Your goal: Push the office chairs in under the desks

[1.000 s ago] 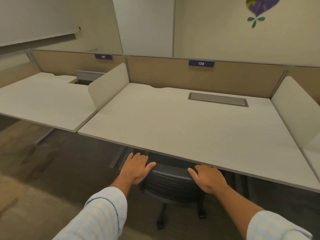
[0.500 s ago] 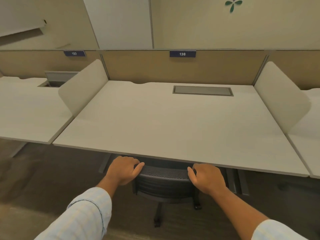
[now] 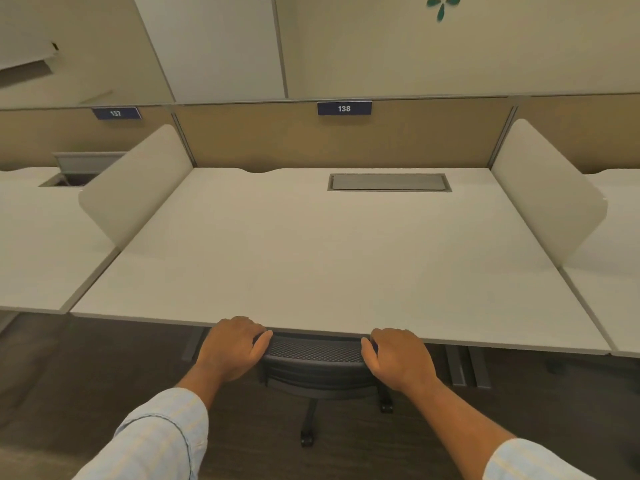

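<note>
Both grips curled over the top edge of the office chair [image 3: 313, 355] backrest: left hand [image 3: 232, 348] at the left corner, right hand [image 3: 398, 356] at the right, fingers wrapped down over the mesh, thumbs pointing inward. Knuckles now sit right at the front edge of the surface [image 3: 311, 258], where half a second ago a clear strip of backrest showed between hands and edge. Chair has gone further under; only the top band of mesh, the rear of the seat and two casters on the dark floor [image 3: 86, 375] remain visible. Chair is centred below the desk labelled 138 [image 3: 344, 108]. Light striped sleeves [image 3: 162, 434] enter from below. Side dividers [image 3: 136, 188] stand upright at both sides.
</note>
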A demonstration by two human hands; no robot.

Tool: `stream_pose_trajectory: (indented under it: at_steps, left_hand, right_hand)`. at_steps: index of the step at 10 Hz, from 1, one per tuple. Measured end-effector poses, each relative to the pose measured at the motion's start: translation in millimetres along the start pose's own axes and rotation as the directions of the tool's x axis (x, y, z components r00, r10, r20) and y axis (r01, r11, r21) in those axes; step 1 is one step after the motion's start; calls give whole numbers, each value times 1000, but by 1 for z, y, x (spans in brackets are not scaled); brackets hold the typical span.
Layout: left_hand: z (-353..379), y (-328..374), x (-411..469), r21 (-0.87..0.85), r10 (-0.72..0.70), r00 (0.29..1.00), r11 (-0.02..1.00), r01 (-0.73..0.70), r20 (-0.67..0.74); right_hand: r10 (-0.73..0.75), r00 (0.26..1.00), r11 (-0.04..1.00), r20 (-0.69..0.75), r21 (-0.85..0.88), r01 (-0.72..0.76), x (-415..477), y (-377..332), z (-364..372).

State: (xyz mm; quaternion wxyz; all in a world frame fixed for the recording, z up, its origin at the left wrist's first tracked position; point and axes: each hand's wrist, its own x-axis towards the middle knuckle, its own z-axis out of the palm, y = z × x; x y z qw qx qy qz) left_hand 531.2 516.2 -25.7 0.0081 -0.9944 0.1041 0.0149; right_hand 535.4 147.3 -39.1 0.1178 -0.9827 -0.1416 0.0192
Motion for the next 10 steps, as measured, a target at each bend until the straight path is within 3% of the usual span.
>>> stream_pose_trajectory:
  at_steps: [2,5,6,9,10]
  left_hand:
    - [1,-7,1,-31,6,1000,999,-6,-13]
    - [-10,-2,3,-36,95,990,995,-92,107]
    - [-7,5,1,-78,121,993,990,-121,-4]
    - [-33,63,-18,-1,242,970,970,-242,-32]
    - [-46,86,-21,19,301,951,954,-300,-74]
  right_hand:
    - [-5,1000,1000,-26,16,5,1,-7,1]
    - [28,999,993,-41,-110,-33,-14,-22,-3]
    - [42,999,997,-34,-63,-44,-23,-29,3]
    - [118,989,983,-86,-134,-129,-63,-54,-10]
    - [188,968,962,-168,-166,-216,-80,-61,-14]
